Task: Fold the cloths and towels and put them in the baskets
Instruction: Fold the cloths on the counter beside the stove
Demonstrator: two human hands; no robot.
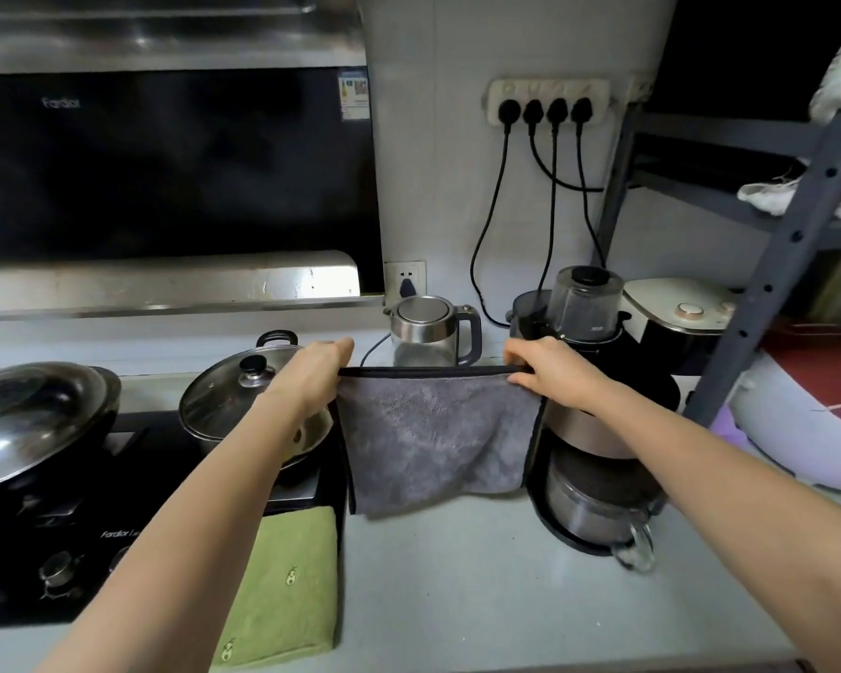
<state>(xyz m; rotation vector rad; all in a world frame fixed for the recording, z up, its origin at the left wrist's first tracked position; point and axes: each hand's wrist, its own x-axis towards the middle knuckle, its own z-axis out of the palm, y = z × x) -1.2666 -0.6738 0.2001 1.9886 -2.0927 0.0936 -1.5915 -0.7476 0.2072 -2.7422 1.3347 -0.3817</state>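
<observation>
In the middle of the frame the person holds a grey plush microfibre cloth with dark piping (433, 439) stretched out by its top edge. The left hand (319, 366) pinches the upper left corner and the right hand (547, 369) pinches the upper right one, each grip closed narrow on the hem with the thumb underneath. The cloth hangs flat, and its lower edge reaches the pale grey tabletop (481, 599) or hangs just above it; I cannot tell which.

I would say this is the start of the fold: the cloth is spread and squared, not yet doubled. The next move likely calls for lowering it flat onto the bare tabletop below, or bringing the two corners together, while keeping the hem taut so the edges meet.

At lower left a folded green towel with small embroidered figures (287, 590) lies on the tabletop, its left part over the edge of the black gas hob (45, 575). Just behind the cloth stands a steel and glass electric kettle (428, 332). No basket shows in this view.
</observation>
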